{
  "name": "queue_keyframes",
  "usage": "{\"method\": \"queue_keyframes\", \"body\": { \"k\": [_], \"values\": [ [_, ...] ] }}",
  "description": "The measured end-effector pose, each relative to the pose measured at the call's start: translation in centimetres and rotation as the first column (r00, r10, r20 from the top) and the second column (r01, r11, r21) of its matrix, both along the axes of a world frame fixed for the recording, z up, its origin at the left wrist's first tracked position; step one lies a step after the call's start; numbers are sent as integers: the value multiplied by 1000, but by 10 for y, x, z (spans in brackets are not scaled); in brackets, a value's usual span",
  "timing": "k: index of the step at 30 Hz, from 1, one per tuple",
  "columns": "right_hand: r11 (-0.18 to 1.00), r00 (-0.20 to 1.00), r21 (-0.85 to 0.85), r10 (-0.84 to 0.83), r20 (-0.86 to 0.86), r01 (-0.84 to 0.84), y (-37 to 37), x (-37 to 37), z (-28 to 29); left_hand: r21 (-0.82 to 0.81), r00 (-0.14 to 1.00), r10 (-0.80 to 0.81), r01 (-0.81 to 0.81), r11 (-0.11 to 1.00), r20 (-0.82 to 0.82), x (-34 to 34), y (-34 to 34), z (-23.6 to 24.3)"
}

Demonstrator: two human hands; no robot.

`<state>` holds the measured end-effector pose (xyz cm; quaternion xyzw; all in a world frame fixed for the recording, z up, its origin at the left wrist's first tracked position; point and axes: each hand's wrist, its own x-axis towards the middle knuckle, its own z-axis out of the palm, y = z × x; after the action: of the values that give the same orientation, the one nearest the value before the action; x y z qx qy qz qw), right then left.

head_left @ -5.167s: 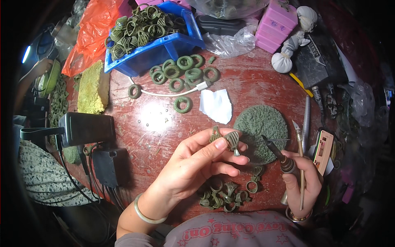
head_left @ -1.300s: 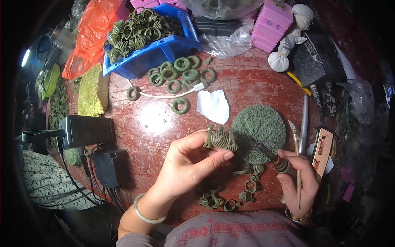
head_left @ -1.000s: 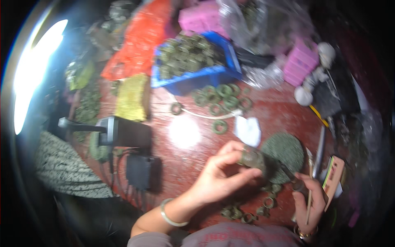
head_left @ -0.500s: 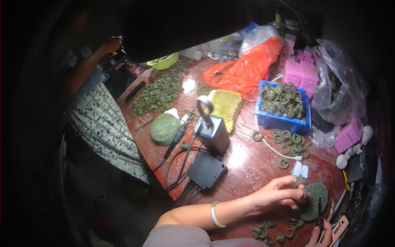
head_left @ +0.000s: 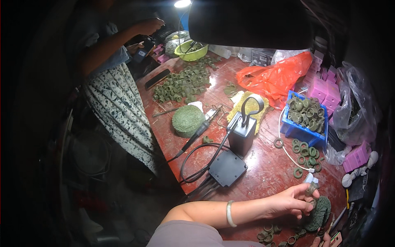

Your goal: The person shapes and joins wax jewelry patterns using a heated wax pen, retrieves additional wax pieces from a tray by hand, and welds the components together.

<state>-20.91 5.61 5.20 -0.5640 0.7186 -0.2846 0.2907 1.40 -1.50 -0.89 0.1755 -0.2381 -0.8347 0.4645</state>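
Observation:
My left hand (head_left: 288, 202), with a pale bangle (head_left: 230, 214) on its wrist, pinches a ribbed green ring (head_left: 313, 188) between thumb and fingers. A second small green piece shows just under it. Beside the fingers lies a rough, round green pad (head_left: 320, 215). At the lower right edge my right hand (head_left: 325, 240) is partly cut off, its fingers closed round a slim dark-handled tool (head_left: 321, 233). Several loose green rings (head_left: 268, 234) lie on the table below my left forearm.
A blue bin (head_left: 303, 132) full of rings stands at the right, more rings (head_left: 306, 154) before it. Mid-table are a black box with a loop (head_left: 242, 138), a flat black box (head_left: 227, 168), cables and a pen-like tool (head_left: 199, 132). Another person (head_left: 111, 66) stands at far left.
The whole view has shifted, so the table sits further right and lower. My left hand still pinches the ring; my right hand shows less, nearer the lower edge.

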Motion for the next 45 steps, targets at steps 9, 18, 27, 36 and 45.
{"method": "queue_keyframes", "body": {
  "k": [9,18,27,36,45],
  "values": [
    [970,981,-168,162,-102,-178,4,-15,-13,6,998,-16,16,1000,59,-4,1,-3],
    [993,996,-79,85,-11,-86,2,-10,-9,-12,995,-83,83,996,49,-2,0,-3],
    [998,998,-25,60,30,-59,0,-6,-5,6,992,-105,105,994,63,-3,0,0],
    [991,991,-42,130,23,-129,-2,-9,-4,-14,988,-130,132,991,82,-4,2,0],
    [993,993,-41,111,43,-109,-2,-7,-4,-1,987,-124,124,992,105,-4,4,-1]
  ]
}}
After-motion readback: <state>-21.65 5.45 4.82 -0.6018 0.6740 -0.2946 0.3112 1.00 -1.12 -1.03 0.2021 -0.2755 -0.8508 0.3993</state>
